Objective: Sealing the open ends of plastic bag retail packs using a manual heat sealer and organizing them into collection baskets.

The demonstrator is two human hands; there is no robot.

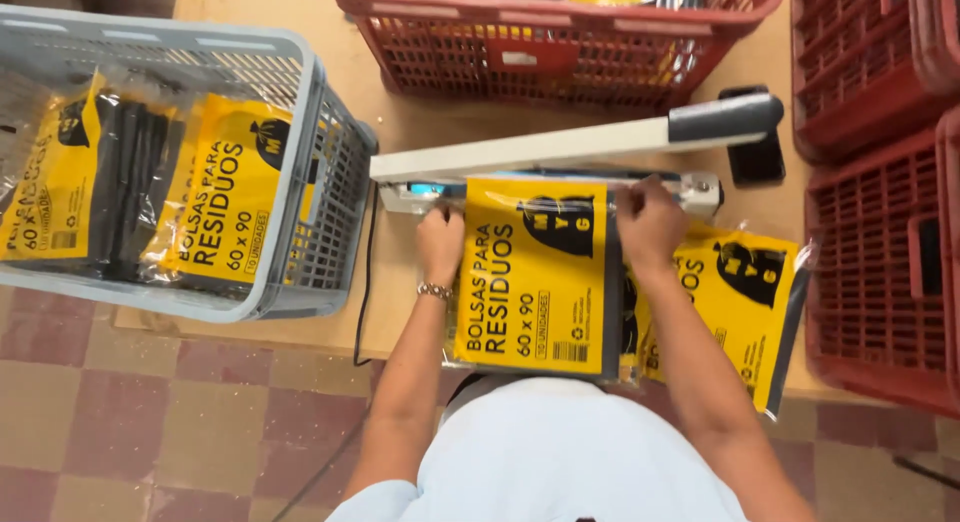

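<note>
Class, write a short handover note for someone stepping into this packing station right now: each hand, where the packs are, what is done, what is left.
Left hand: pinches the top left corner of the yellow-labelled clear plastic pack at the white heat sealer.
Right hand: holds its top right corner.
Sealer arm is raised, so this pack is not yet pressed.
Another yellow pack lies under it, to the right.
Grey basket on the left holds more packs.

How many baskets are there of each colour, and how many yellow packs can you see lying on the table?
Grey plastic basket: 1
Red plastic baskets, counting the top one and those stacked at the right edge: at least 3
Yellow plastic packs on the table, one under both hands, one beside it: 2
Total: at least 6
</note>
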